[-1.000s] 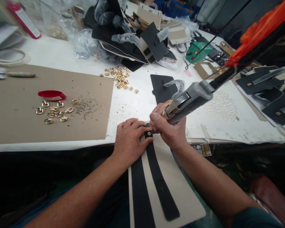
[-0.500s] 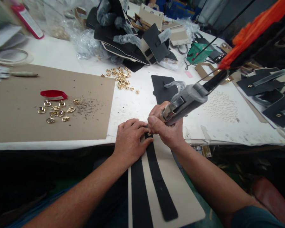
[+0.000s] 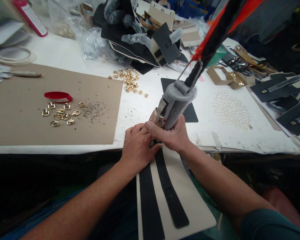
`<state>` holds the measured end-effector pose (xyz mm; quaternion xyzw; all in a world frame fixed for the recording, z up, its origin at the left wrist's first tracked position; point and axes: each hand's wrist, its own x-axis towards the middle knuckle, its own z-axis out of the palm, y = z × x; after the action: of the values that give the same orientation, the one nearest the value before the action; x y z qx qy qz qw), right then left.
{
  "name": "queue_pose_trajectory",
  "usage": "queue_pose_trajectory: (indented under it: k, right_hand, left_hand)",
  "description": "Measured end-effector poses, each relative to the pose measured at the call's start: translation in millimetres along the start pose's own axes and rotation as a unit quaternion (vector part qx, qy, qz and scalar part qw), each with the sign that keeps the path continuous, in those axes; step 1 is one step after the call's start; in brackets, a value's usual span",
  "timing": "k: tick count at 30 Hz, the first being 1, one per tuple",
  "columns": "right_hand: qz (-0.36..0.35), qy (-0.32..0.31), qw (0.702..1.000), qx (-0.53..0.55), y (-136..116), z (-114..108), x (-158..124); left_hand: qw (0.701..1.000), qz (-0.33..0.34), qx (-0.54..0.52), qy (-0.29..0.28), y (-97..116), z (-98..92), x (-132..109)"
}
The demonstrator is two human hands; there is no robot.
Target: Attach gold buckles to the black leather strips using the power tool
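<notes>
My right hand [image 3: 170,135] is wrapped round a grey powered screwdriver [image 3: 176,100], hung by a black cord. Its tip points down toward the end of a narrow black strap [image 3: 168,190] and is hidden behind my fingers. My left hand [image 3: 138,145] lies beside it, its fingers bent and pressing on the strap's upper end, thumb and forefinger either side of the spot. Under the strap is a beige flap panel [image 3: 192,206] with a wider black band [image 3: 150,203] along its left side. The panel hangs over the table's front edge toward me.
Gold buckles [image 3: 130,80] lie in a heap on the white table, with several more by a red dish [image 3: 58,97] on a brown board [image 3: 95,90]. Tiny screws [image 3: 231,110] are spread at right. Black bag parts [image 3: 132,43] are piled behind.
The screwdriver has swung from leaning right to more upright, its body moving left over the strap's end. My right hand has turned with it. My left hand stays nearly in place.
</notes>
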<state>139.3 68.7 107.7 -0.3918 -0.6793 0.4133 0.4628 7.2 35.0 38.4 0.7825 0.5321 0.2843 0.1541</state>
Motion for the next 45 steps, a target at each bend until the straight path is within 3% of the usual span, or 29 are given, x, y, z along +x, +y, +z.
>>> queue_pose_trajectory:
  k: [9, 16, 22, 26, 38, 45]
  right_hand:
    - [-0.028, -0.022, 0.999, 0.041, 10.9, -1.5, -1.9]
    - [-0.026, 0.005, 0.999, 0.032, 13.4, -2.8, -10.5]
    - [-0.082, 0.124, 0.984, 0.097, 18.1, -0.9, -27.5]
    - [-0.089, 0.142, 0.983, 0.071, 20.7, 2.2, -29.6]
    - [-0.076, 0.107, 0.989, 0.073, 18.1, 8.1, -18.9]
    - [-0.007, 0.138, 0.987, 0.086, 18.2, 3.1, -17.4]
  left_hand:
    - [1.0, -0.006, 0.001, -0.01, -2.0, 1.3, 0.1]
    - [1.0, -0.006, -0.013, 0.002, 0.4, -1.1, -3.2]
    - [1.0, -0.002, -0.027, -0.005, 1.1, -1.8, -5.4]
    - [1.0, -0.007, -0.025, -0.006, 1.2, -1.7, -4.8]
    - [1.0, -0.011, -0.017, -0.005, 1.5, -2.7, -4.1]
    - [1.0, -0.005, -0.021, -0.008, 0.9, -4.7, -4.4]
